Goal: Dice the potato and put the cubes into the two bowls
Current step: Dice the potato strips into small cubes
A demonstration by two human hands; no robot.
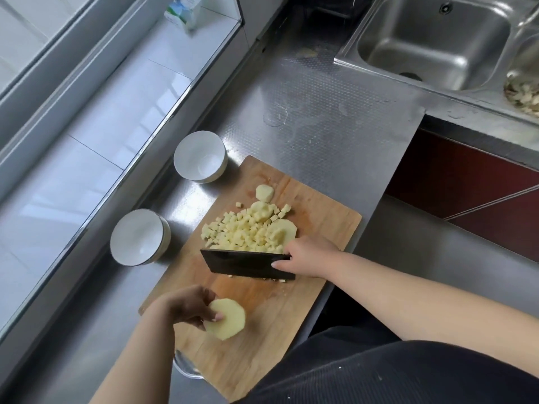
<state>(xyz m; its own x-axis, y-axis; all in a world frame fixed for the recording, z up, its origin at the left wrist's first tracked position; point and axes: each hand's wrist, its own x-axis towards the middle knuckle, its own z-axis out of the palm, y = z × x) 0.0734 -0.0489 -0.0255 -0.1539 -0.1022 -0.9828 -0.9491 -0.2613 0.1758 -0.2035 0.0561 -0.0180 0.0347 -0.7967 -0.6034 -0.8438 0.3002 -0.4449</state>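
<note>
Steel worktop [320,118] carries our chopping board [318,228]. Our right hand [306,258] grips the cleaver [248,263], herding potato cubes [242,234] aside; our left hand [186,307] pinches a potato slice [230,322] for dicing. Both bowls [140,237] wait empty.

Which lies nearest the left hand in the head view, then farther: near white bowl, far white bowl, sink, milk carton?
From the left hand:
1. Near white bowl, just beyond, beside the board.
2. Far white bowl, farther along the counter.
3. Sink, top right.
4. Milk carton, top ledge.
</note>
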